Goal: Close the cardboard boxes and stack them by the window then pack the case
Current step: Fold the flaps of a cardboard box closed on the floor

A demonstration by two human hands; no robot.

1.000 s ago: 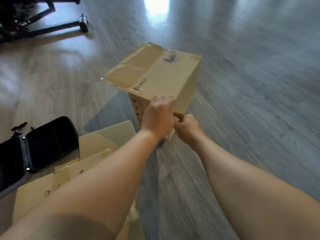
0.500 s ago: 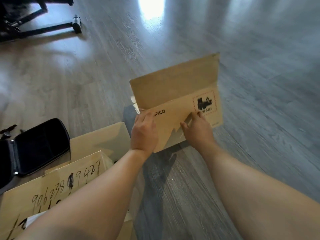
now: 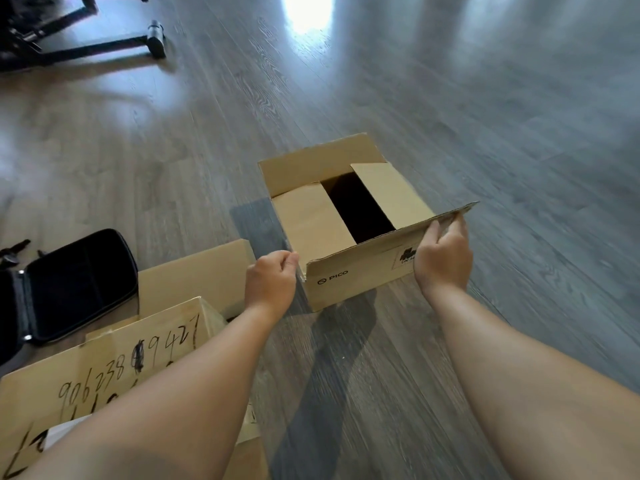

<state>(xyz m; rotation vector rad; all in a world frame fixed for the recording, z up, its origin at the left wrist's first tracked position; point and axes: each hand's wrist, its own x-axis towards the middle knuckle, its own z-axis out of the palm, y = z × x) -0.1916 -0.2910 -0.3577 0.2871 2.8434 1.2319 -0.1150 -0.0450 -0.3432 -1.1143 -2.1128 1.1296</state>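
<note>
A brown cardboard box (image 3: 349, 282) marked PICO stands on the grey wood floor. Its two short flaps are folded in, with a dark gap between them. The far long flap stands up. My right hand (image 3: 441, 258) pinches the near long flap at its right end. My left hand (image 3: 273, 280) grips the same flap's left corner. A second cardboard box (image 3: 104, 362) with handwritten numbers sits open at lower left, partly behind my left arm. An open black case (image 3: 76, 282) lies on the floor at far left.
A black stand with a wheeled leg (image 3: 152, 34) sits on the floor at top left. A bright glare patch (image 3: 308, 8) falls on the floor at top centre. Small black straps (image 3: 14, 251) lie beside the case.
The PICO box, tilted and held up a second ago, now stands upright on the floor with its short flaps folded in. My hands have spread to the two ends of the near flap.
</note>
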